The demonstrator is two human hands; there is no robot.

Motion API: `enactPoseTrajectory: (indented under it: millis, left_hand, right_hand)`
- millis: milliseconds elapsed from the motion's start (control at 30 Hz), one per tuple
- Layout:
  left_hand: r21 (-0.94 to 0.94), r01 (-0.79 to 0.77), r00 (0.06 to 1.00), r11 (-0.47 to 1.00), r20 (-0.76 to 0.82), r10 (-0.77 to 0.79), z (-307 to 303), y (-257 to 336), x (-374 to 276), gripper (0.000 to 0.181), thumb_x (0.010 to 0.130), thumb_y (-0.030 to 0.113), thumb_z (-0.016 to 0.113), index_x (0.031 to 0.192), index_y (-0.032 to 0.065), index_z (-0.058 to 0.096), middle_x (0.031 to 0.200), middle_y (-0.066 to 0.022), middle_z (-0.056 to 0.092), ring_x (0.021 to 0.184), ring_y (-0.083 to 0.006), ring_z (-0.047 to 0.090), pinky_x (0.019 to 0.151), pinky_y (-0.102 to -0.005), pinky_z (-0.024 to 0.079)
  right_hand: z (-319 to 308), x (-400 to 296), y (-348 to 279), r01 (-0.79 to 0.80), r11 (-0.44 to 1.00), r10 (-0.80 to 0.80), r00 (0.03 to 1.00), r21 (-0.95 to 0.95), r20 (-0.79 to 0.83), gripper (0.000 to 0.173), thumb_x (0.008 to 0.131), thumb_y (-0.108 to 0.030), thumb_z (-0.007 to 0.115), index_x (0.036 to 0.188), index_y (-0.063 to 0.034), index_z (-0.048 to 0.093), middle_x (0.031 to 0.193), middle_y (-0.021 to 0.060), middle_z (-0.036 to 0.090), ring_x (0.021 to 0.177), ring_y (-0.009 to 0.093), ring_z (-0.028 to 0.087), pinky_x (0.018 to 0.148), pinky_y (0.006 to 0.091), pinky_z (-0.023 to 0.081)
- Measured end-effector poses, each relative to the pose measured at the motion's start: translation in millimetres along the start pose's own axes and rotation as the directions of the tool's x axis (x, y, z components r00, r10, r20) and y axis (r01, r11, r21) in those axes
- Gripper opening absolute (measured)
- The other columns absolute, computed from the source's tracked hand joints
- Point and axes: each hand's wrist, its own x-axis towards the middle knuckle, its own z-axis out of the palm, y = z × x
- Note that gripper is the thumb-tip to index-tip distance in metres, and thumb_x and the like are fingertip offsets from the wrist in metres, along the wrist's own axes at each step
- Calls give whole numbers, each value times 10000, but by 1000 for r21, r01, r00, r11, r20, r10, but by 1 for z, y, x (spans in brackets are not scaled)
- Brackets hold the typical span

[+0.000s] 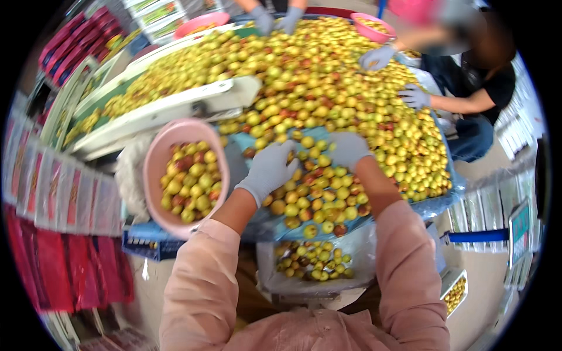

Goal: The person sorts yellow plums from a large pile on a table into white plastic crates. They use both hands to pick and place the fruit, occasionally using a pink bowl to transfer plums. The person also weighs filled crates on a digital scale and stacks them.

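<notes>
Yellow-green and reddish jujube-like fruits [325, 98] are heaped over a table lined with blue plastic sheet. My left hand [271, 169], in a grey glove, is bent over the near fruits with thumb and fingers curled around a dark reddish fruit [291, 156]. To its right, my gloved right hand [350, 150] lies low among the fruits, slightly blurred; its fingertips are partly hidden, so any hold is unclear. A pink plastic basin [151, 175] of fruit stands left of my left hand. Below the table edge, a plastic-lined container [307, 287] holds more fruits.
A white-sided conveyor [167, 109] slopes in from the left. Co-workers' gloved hands touch the heap at the top [276, 22] and right [415, 96]. Pink bowls [373, 28] stand at the far edge. A blue crate [140, 245], stacked trays and a scale-like display [519, 232] flank the table.
</notes>
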Motion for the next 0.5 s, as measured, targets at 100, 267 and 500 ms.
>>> enactPoseTrajectory:
  millis: [100,267,500]
  left_hand:
    - [-278,141,973,950,-137,-184,-73,3,-55,309,908,287,697,1146,91,680,1002,-190,713,942,-358,697,818,-417,544]
    - [291,238,830,927,-557,-38,-133,-109,-145,345,923,138,666,1220,-36,646,1198,-237,669,1068,-382,660,928,-405,522]
    - [-437,26,965,899,-222,-136,-83,26,-126,260,971,74,593,1209,-8,654,1154,-190,692,1113,-306,662,970,-396,511]
  right_hand:
    - [-6,-17,-27,-33,655,75,997,755,-22,417,838,-342,739,1138,-59,678,972,101,719,894,241,701,732,409,592]
    - [26,1,-209,87,176,-153,986,981,-60,413,917,-425,670,1149,-86,709,1065,37,680,922,208,659,767,383,571]
    - [16,-47,-157,283,749,-54,927,599,-371,382,937,-307,587,1220,-67,676,1128,186,703,1039,377,667,923,445,526]
